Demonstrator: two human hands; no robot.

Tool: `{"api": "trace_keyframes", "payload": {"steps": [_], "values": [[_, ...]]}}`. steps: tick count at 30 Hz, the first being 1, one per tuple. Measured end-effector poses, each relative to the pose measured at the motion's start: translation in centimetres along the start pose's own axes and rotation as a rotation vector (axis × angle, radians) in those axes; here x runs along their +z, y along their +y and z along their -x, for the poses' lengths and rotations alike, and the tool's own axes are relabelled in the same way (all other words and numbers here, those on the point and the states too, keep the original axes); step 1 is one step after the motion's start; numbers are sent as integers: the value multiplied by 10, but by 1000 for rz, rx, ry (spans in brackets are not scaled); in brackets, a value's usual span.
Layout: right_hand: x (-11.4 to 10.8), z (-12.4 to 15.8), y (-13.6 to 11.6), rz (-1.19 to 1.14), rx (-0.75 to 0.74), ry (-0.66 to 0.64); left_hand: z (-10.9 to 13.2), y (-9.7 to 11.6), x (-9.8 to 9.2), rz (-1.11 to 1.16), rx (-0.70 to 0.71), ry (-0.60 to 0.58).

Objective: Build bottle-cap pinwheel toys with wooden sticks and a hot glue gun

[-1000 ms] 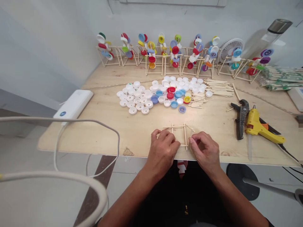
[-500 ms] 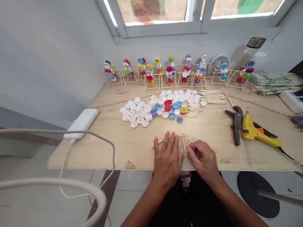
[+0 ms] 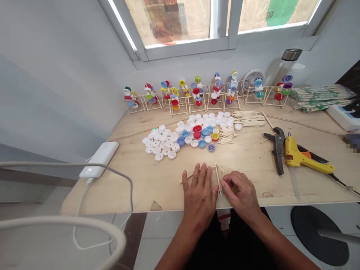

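A small frame of glued wooden sticks [image 3: 217, 176] lies at the table's front edge, partly hidden under my hands. My left hand [image 3: 199, 198] rests flat on its left part, fingers spread, with the thumb against an upright stick. My right hand [image 3: 239, 191] comes in from the right, its fingertips pinching the stick frame low down. A loose pile of plastic bottle caps [image 3: 180, 141], mostly white with some blue and red, lies beyond my hands. Bundled short sticks [image 3: 226, 135] sit at the pile's right edge.
Several finished stick-and-cap models [image 3: 197, 98] stand in a row at the back of the plywood table [image 3: 152, 195]. To the right lie pliers [image 3: 278, 152], a yellow glue gun [image 3: 298, 158], and wrapped stick bundles [image 3: 320, 98]. A white power bank [image 3: 99, 159] sits left, its cable trailing down.
The view has tilted upward, showing more of the window and moving the table lower. My left hand has flattened onto the stick frame, and my right fingertips stay at its lower part.
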State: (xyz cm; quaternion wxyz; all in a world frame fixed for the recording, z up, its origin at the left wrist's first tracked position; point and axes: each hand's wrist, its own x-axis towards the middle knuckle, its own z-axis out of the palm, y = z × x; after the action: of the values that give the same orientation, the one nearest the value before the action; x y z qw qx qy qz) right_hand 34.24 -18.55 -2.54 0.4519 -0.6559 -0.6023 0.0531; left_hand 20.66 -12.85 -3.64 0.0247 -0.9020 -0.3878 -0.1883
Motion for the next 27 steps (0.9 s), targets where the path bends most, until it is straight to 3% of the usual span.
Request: {"api": "trace_keyframes", "payload": {"steps": [27], "values": [[0, 0, 0, -16, -2, -7, 1, -2, 1, 21, 10, -39]]}}
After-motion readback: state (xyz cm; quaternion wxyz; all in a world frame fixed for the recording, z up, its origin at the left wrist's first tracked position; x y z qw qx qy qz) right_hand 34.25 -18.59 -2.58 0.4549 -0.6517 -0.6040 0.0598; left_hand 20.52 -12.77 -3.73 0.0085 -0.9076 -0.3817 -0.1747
